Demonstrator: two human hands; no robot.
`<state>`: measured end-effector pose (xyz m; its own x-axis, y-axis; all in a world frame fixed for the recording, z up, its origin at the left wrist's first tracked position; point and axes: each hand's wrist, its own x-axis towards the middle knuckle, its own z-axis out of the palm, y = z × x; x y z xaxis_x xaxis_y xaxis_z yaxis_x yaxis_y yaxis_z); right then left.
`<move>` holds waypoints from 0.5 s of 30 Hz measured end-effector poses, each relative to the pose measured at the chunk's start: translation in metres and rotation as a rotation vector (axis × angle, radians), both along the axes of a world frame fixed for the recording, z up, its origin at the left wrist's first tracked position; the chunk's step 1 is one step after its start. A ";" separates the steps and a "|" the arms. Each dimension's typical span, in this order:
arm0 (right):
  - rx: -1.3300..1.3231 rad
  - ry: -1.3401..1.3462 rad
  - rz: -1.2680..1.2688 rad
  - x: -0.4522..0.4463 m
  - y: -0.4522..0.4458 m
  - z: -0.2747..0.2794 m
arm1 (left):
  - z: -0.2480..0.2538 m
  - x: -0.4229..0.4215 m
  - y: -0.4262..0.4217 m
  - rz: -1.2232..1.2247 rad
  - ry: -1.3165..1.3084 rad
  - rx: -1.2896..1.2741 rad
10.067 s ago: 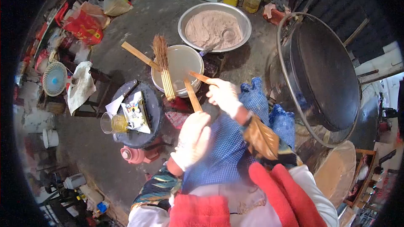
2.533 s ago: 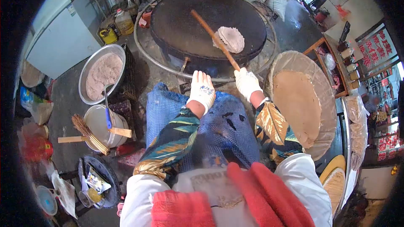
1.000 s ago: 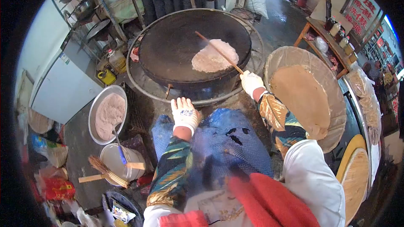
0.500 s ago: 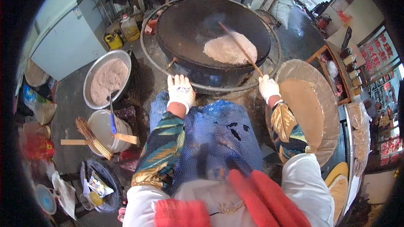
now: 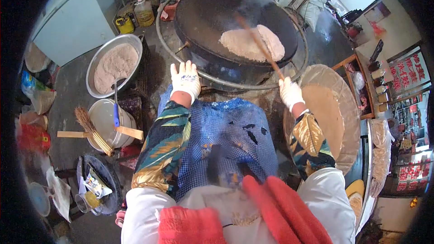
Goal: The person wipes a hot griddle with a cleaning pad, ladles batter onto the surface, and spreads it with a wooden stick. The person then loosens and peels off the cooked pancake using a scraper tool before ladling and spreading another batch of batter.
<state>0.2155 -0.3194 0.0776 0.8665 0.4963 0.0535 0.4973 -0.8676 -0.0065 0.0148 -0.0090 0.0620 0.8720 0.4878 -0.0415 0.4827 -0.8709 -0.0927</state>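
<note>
My right hand [image 5: 290,92], in a white glove, grips the end of a wooden stick [image 5: 260,43]. The stick reaches over a large round black griddle [image 5: 203,22] and lies across a pale pinkish batter patch [image 5: 246,45], with a thicker fold at its right side. Faint smoke rises from the griddle. My left hand [image 5: 186,80], also gloved, rests with fingers spread near the metal ring around the griddle, holding nothing. To the right of my right hand is a lined round basket [image 5: 355,104] with a flat tan sheet in it.
At left stand a metal bowl [image 5: 96,83] of pinkish dough with a ladle, and a white bucket [image 5: 129,126] with a brush and wooden tools. Lower left is a round dark stool [image 5: 110,185] with packets. An oil jug [image 5: 143,12] stands behind; a wooden shelf [image 5: 355,81] is at right.
Since the earliest frame, my hands have moved from the bucket to the griddle side. The batter lump has been spread thinner and wider. Smoke over the griddle has grown.
</note>
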 end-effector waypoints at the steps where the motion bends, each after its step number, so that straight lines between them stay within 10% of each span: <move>1: -0.055 -0.005 0.025 0.017 -0.010 -0.024 | -0.005 0.001 0.005 0.009 -0.015 0.002; 10: 0.031 0.125 0.080 -0.016 0.002 -0.001 | 0.040 -0.007 -0.026 -0.087 -0.140 -0.016; 15: 0.112 0.058 -0.069 0.014 0.008 0.007 | -0.015 -0.003 -0.085 -0.284 -0.326 -0.005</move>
